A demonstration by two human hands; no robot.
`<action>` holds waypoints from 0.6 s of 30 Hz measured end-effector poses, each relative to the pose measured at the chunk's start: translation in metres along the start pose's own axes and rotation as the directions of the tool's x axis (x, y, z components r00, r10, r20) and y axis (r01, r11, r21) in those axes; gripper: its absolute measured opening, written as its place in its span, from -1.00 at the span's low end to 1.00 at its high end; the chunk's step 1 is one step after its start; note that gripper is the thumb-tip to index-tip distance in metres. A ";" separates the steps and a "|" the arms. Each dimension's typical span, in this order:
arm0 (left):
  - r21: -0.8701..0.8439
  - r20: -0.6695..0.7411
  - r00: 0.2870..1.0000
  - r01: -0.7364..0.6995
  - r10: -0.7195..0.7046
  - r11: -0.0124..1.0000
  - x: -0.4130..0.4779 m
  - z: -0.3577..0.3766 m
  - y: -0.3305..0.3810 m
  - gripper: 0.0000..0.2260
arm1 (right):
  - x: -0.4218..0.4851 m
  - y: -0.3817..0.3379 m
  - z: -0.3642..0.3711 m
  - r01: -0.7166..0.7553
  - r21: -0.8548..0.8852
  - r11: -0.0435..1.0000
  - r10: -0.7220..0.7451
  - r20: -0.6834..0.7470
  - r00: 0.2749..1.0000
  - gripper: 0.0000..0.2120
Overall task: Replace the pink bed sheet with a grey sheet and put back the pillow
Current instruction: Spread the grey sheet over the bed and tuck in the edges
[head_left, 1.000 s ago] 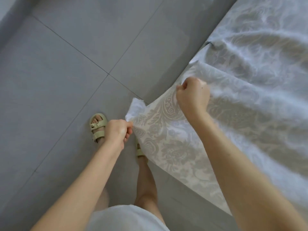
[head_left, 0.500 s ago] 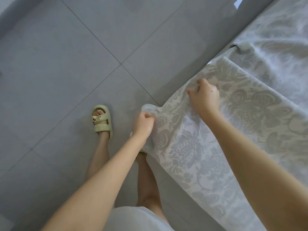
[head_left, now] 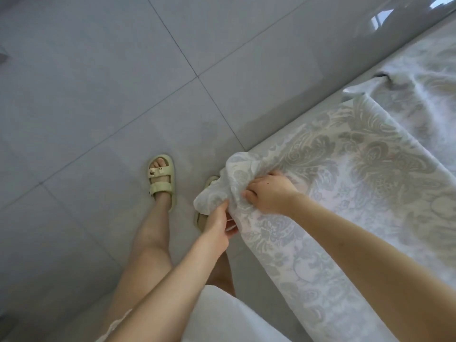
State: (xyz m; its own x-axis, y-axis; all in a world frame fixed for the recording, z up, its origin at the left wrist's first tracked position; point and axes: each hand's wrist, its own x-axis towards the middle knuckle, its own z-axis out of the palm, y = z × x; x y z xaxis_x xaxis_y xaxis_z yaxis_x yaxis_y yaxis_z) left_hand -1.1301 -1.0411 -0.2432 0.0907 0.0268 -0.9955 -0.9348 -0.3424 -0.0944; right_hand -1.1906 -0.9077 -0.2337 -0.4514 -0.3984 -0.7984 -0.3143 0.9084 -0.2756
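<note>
Two hands on one corner | left hand (head_left: 217, 224) pinches the bunched corner of the grey patterned sheet (head_left: 345, 169) from below | right hand (head_left: 270, 193) clutches the same bunch from above, fingers curled in | sheet spreads to the right, its corner raised over the tiled floor (head_left: 98, 95) | pale green sandal (head_left: 161, 181) nearby

Both hands (head_left: 246, 208) grip the bunched grey sheet (head_left: 345, 169) corner above sandals (head_left: 161, 180)

Soft matt patterned cloth sheet (head_left: 345, 174) beside a glossy tiled floor (head_left: 98, 82).
Sandals (head_left: 161, 180) on that floor look smooth, rubbery.
</note>
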 end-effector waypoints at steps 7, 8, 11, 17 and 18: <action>-0.094 0.030 1.000 -0.004 0.007 0.996 -0.004 -0.013 -0.002 -0.64 | 0.014 -0.021 -0.027 -0.150 0.022 0.988 0.138 0.274 0.952 -0.61; -0.100 0.041 0.999 -0.019 0.023 0.995 -0.005 -0.014 -0.004 -0.62 | 0.016 -0.022 -0.026 -0.153 -0.006 0.988 0.148 0.305 0.941 -0.57; -0.099 0.085 0.994 -0.060 0.068 0.993 -0.015 -0.014 -0.012 -0.60 | 0.010 -0.029 -0.030 -0.158 0.014 0.987 0.140 0.395 0.908 -0.41; -0.116 0.432 0.883 -0.148 0.184 0.982 -0.046 -0.004 -0.034 -0.54 | -0.069 -0.023 -0.051 -0.050 0.012 0.999 0.041 0.395 0.918 -0.34; -0.100 0.501 0.847 -0.149 0.179 0.984 -0.051 0.002 -0.040 -0.51 | -0.086 -0.019 -0.055 -0.055 0.076 0.996 0.023 0.372 0.928 -0.38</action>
State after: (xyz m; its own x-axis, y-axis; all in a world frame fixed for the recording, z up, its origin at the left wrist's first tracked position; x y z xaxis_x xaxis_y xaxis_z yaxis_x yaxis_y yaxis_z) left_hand -1.0978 -1.0269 -0.1889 -0.2625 0.4324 -0.8626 -0.8990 -0.4344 0.0558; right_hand -1.1920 -0.8981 -0.1301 -0.1157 -0.3019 -0.9463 -0.2249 0.9359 -0.2710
